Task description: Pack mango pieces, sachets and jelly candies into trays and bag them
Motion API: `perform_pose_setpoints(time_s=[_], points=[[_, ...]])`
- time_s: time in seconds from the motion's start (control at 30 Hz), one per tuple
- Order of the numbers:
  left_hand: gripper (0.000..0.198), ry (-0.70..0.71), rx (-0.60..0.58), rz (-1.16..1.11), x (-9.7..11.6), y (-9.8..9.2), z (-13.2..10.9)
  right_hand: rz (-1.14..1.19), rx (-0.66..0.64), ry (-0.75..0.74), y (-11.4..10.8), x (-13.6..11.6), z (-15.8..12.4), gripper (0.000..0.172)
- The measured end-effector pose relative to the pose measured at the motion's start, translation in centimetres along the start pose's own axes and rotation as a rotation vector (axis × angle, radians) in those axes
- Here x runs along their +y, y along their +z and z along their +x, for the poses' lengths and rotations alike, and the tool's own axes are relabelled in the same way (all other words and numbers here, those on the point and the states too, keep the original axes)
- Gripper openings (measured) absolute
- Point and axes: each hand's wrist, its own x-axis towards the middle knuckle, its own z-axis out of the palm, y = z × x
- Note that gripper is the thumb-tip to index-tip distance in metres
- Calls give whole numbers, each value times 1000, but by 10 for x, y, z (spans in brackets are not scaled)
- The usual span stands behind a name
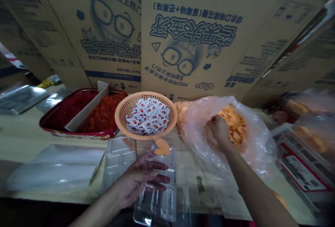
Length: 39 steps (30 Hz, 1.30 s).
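My left hand (138,181) grips a clear plastic compartment tray (157,199) at the table's front edge; an orange piece (162,147) lies in the tray's far end. My right hand (220,129) reaches into a clear plastic bag (251,150) full of orange pieces (237,126), with its fingers closed down among them. Whether the fingers hold a piece is hidden. An orange basket (123,115) of small white and red sachets (146,115) stands just behind the tray.
A red tray (52,122) holding red shreds, split by a cardboard divider, sits at the left. Another clear tray (117,157) and flat clear sheets (57,167) lie on the wooden table. Printed cardboard boxes (188,35) wall the back. More bags and a red-edged tray (300,164) lie at right.
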Motion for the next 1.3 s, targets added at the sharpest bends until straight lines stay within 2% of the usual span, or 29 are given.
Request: perform_pose_setpoints(time_s=[0.1, 0.13, 0.23, 0.33, 0.43, 0.47, 0.53, 0.67, 0.77, 0.83, 1.0, 1.07, 1.13, 1.23, 1.3], points=[[42, 54, 13, 6, 8, -8, -7, 331, 198, 9, -30, -32, -23, 24], [39, 70, 17, 17, 10, -10, -9, 461, 179, -27, -40, -49, -35, 24], [33, 111, 30, 38, 16, -16, -16, 693, -129, -187, -63, -105, -72, 19], [36, 151, 44, 27, 20, -22, -24, 803, -366, -274, -62, -154, -97, 16], [42, 201, 58, 3, 22, -32, -36, 791, -646, -302, -40, -186, -105, 13], [44, 215, 70, -7, 22, -35, -41, 761, -705, -307, -31, -194, -106, 11], [47, 235, 114, -34, 24, -43, -50, 701, -743, -329, -11, -207, -109, 8], [52, 276, 208, -93, 30, -56, -66, 560, -612, -463, 18, -233, -124, 6], [53, 337, 244, -132, 37, -65, -75, 466, -435, -633, 31, -253, -143, 6], [53, 377, 276, -152, 42, -73, -82, 418, -371, -708, 37, -266, -152, 6], [52, 395, 335, -184, 52, -104, -107, 429, -420, -759, 51, -305, -150, 7], [50, 405, 339, -205, 54, -121, -117, 415, -472, -821, 61, -327, -142, 12], [50, 425, 323, -231, 55, -137, -127, 284, -571, -910, 78, -351, -134, 19], [53, 463, 307, -256, 57, -158, -141, 40, -771, -1008, 113, -385, -127, 24], [53, 491, 325, -262, 60, -168, -150, -26, -885, -1042, 137, -400, -127, 27]])
